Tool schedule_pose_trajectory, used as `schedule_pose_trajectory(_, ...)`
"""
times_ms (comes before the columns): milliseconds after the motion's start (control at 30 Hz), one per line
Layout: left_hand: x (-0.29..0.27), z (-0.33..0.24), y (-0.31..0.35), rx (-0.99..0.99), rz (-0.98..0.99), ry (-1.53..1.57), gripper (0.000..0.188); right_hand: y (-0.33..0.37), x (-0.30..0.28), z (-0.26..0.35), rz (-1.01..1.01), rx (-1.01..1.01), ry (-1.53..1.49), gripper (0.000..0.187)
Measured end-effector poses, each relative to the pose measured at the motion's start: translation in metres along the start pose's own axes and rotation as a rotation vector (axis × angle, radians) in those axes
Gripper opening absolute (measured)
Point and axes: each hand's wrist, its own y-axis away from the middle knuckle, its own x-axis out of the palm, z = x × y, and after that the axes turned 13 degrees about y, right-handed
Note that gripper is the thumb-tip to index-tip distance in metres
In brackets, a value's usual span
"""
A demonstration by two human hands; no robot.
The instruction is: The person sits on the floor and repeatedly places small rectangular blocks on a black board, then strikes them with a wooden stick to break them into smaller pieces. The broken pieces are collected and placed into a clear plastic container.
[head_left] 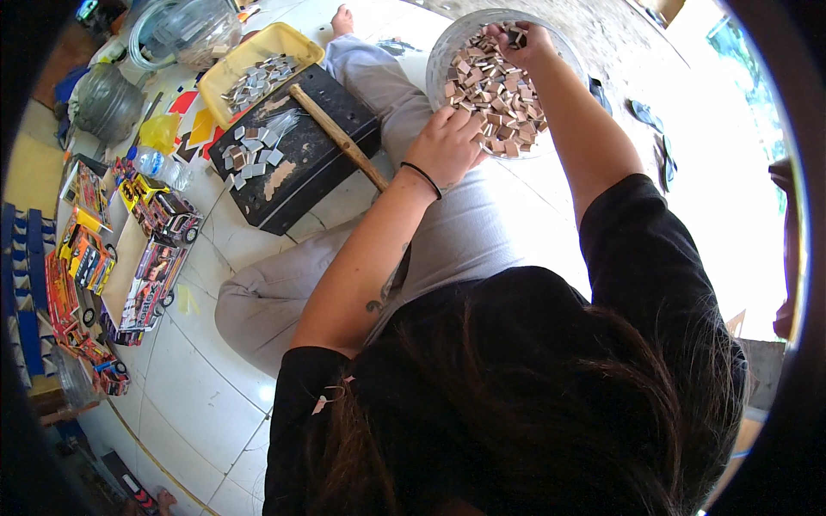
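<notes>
A round, clear plastic tub [437, 64] full of small brown wooden blocks [509, 101] rests by my legs at the top. My left hand [449, 142], with a black band at the wrist, lies over the tub's near left rim, its fingers curled around it. At the far side of the tub, my right hand [532, 45] pinches a few small blocks with dark faces [516, 37] above the pile. The exact number of pieces in those fingers is hard to make out.
To the left stands a black box [305, 202] bearing grey-faced blocks [249, 155] and a wooden-handled tool [337, 138]. Behind it is a yellow basin [211, 90] with more pieces. Colourful toy trucks [146, 284], a plastic bottle [159, 163] and bags fill the far left; sandals [662, 159] lie right.
</notes>
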Motion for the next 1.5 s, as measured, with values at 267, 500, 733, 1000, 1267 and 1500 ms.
schedule_pose_trajectory(267,0.001,-0.001,0.001,-0.004,0.009,-0.034,0.022,-0.021,-0.016,-0.021,0.195,-0.184,1.714,0.039)
schedule_pose_trajectory(500,-0.005,-0.002,0.000,-0.022,0.067,-0.068,0.026,0.002,0.001,-0.055,0.078,-0.413,2.507,0.051)
schedule_pose_trajectory(733,-0.003,-0.002,0.000,-0.020,0.036,-0.055,0.027,-0.010,0.004,-0.039,0.085,-0.333,2.078,0.042)
schedule_pose_trajectory(1000,-0.004,-0.003,0.001,-0.031,0.053,-0.043,0.027,-0.009,-0.013,-0.032,0.271,-0.053,0.291,0.023)
schedule_pose_trajectory(1267,-0.007,-0.004,0.000,-0.028,0.080,-0.012,0.024,-0.018,-0.001,-0.065,0.224,-0.115,0.765,0.028)
schedule_pose_trajectory(1500,-0.006,-0.004,0.000,-0.039,0.104,0.024,0.030,-0.015,0.023,-0.080,-0.037,-0.622,2.002,0.046)
